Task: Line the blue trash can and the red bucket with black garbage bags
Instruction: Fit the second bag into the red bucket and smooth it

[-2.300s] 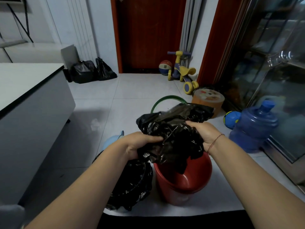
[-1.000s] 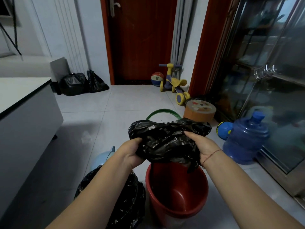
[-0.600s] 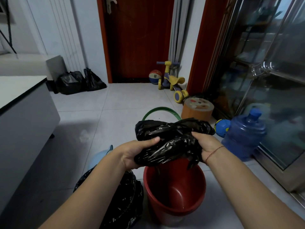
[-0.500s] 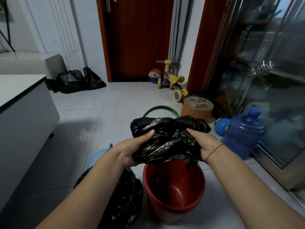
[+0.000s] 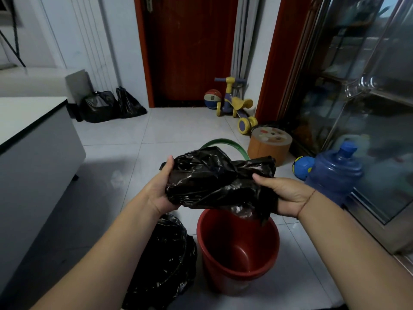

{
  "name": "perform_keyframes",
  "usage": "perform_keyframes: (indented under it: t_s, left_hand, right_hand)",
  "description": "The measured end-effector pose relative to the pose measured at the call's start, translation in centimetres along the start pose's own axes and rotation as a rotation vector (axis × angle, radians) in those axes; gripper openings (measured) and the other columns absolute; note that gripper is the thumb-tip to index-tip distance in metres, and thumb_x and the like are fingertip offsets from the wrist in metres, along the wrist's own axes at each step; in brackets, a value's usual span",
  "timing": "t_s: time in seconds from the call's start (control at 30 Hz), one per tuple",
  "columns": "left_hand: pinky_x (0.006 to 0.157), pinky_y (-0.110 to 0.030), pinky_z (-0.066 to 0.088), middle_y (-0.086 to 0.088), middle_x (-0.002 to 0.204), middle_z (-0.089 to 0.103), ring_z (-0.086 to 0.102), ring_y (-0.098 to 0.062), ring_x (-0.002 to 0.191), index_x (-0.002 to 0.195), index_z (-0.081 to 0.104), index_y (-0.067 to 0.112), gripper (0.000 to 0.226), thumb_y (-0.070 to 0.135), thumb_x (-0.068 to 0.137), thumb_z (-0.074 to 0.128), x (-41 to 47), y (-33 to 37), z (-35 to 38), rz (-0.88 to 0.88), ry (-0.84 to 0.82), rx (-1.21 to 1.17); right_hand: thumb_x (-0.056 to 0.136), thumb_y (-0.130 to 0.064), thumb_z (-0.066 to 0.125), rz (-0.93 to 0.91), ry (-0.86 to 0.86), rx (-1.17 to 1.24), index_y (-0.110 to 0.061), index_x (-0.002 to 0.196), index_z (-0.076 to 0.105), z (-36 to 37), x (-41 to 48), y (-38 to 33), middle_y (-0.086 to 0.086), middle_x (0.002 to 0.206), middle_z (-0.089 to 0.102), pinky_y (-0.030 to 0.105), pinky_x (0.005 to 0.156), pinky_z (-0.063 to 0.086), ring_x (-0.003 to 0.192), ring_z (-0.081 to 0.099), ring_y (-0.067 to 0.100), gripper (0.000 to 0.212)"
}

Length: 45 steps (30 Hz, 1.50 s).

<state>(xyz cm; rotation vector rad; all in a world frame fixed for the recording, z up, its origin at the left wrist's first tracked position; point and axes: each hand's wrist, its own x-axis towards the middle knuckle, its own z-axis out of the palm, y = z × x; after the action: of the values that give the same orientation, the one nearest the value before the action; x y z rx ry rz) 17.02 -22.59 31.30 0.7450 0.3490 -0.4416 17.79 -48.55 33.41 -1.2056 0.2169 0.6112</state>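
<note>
A crumpled black garbage bag [image 5: 214, 177] is held above the red bucket [image 5: 239, 251], which stands on the tiled floor with nothing inside. My left hand [image 5: 161, 186] grips the bag's left end, thumb up along its edge. My right hand [image 5: 283, 195] grips its right end from below. A corner of the bag hangs down to the bucket's rim. To the bucket's left stands the trash can [image 5: 165, 260], wrapped in a black bag so that none of its blue shows.
A grey cabinet [image 5: 33, 157] fills the left side. A green hoop [image 5: 225, 145], an orange round stool [image 5: 269, 145], a blue ball [image 5: 302, 167] and a blue water jug [image 5: 334, 175] lie behind and right. A glass cabinet [image 5: 366, 97] is at right. Full black bags [image 5: 107, 106] sit by the far wall.
Both hands have spread the bag's ends a little apart over the bucket. My left thumb has moved from the bag's front to its left edge. The bucket has not moved.
</note>
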Motion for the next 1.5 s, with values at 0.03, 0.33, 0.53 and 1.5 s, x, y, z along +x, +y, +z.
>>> perform_keyframes:
  t_s: [0.03, 0.33, 0.53, 1.5]
  left_hand:
    - [0.061, -0.038, 0.059, -0.015, 0.084, 0.074, 0.073, -0.029, 0.074, 0.075, 0.077, 0.004, 0.066, 0.067, 0.076, 0.056, -0.1, 0.0, 0.0, 0.008, -0.033, 0.041]
    - [0.057, -0.027, 0.058, -0.01, 0.078, 0.074, 0.072, -0.02, 0.065, 0.086, 0.071, 0.006, 0.024, 0.026, 0.071, 0.07, 0.3, -0.9, 0.0, 0.014, -0.029, 0.252]
    - [0.045, -0.031, 0.056, -0.01, 0.061, 0.07, 0.068, -0.02, 0.05, 0.083, 0.062, 0.005, 0.025, 0.025, 0.095, 0.053, 1.3, -0.1, -1.4, 0.113, 0.164, 0.072]
    - [0.05, -0.024, 0.054, -0.007, 0.069, 0.072, 0.069, -0.019, 0.058, 0.079, 0.071, 0.006, 0.015, 0.013, 0.079, 0.057, 0.8, -2.4, 0.8, 0.048, -0.041, 0.338]
  right_hand:
    - [0.093, -0.014, 0.051, -0.014, 0.023, 0.045, -0.001, 0.102, 0.063, -0.2, 0.1, 0.0, 0.016, 0.09, 0.071, 0.036, 0.073, 0.058, 0.077, 0.071, 0.025, 0.02]
    - [0.095, -0.021, 0.051, -0.078, 0.104, 0.153, -0.001, 0.092, 0.064, -0.9, 0.8, -0.4, 0.018, 0.073, 0.073, 0.039, 0.046, 0.057, 0.059, 0.071, 0.028, 0.024]
    - [0.068, -0.011, 0.067, -0.073, -0.031, -0.053, 0.001, 0.093, 0.068, -1.6, 0.0, -0.7, 0.018, 0.087, 0.074, 0.032, 0.059, 0.059, 0.074, 0.073, 0.026, 0.027]
    - [0.074, 0.011, 0.06, -0.263, 0.752, -0.245, -0.003, 0.07, 0.055, -2.7, 2.5, 0.5, 0.015, 0.072, 0.059, 0.038, 0.066, 0.053, 0.066, 0.06, 0.028, 0.016]
